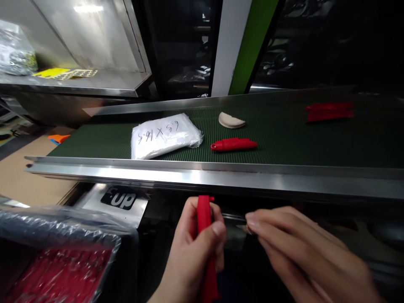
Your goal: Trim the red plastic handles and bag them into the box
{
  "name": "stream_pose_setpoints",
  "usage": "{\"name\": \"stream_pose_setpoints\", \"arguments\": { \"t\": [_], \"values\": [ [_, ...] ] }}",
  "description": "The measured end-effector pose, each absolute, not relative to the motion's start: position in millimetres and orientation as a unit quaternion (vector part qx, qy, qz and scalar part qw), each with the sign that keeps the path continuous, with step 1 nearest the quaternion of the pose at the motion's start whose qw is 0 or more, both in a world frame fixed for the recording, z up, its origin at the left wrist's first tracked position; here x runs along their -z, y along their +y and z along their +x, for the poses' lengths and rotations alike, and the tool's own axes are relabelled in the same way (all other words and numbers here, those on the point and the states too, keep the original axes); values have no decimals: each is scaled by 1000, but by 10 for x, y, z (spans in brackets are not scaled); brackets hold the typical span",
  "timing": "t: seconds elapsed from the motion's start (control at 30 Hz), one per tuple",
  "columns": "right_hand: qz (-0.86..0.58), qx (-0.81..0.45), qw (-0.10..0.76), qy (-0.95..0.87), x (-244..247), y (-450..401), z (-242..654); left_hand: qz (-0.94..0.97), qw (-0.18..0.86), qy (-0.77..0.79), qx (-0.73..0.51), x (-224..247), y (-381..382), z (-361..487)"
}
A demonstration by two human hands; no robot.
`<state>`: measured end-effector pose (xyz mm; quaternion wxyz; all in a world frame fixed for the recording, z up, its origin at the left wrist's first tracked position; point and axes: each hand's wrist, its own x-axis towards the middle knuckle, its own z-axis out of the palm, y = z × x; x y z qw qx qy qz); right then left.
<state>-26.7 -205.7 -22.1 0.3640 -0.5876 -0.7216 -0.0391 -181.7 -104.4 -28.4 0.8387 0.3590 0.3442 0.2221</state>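
Observation:
My left hand (195,248) is closed around a long, narrow red plastic piece (204,214), held upright in front of the conveyor edge with the thumb pressed on it. To its right, my right hand (299,248) has thumb and fingers pinched together. A small, thin, pale tip shows at those fingertips, but its kind is too small to tell. The two hands are apart. On the green conveyor belt (284,143) beyond them lies a red plastic piece (234,144) with a hole at one end. Further right on the belt are more red pieces (330,112), blurred.
A white plastic-wrapped packet (166,135) with handwriting and a beige half-round pad (231,120) lie on the belt. The conveyor's metal rail (195,170) runs across in front. At lower left stands a plastic-lined bin (118,242) holding red pieces. A metal shelf (120,84) is upper left.

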Motion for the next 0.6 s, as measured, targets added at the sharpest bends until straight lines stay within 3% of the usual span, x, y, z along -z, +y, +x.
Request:
{"name": "stream_pose_setpoints", "arguments": {
  "t": [0.6],
  "values": [
    [-574, 68, 347, -739, 185, -1972, -253, 371, 837, 368, -160, 311, -1245, -1944]
  ]
}}
